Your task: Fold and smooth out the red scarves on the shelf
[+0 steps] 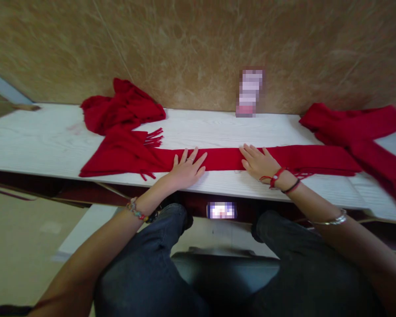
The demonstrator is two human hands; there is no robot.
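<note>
A long red scarf [222,159] lies stretched from left to right along a white wood-grain table [201,127]. My left hand [186,171] rests on it with the fingers spread, a ring on one of them. Farther right, my right hand [260,163] lies flat on the same scarf, fingers extended. Between the hands the cloth is a smooth, narrow folded band. Fringe shows near its left part, where the cloth widens, and some more strands peek out by my right wrist.
Another bunched red cloth [125,108] sits at the back left against the brown marbled wall [185,53]. To the right, a red scarf [353,125] lies loosely crossed. A blurred-out upright item [250,92] stands by the wall. Below the table edge is a lit, blurred screen [221,210].
</note>
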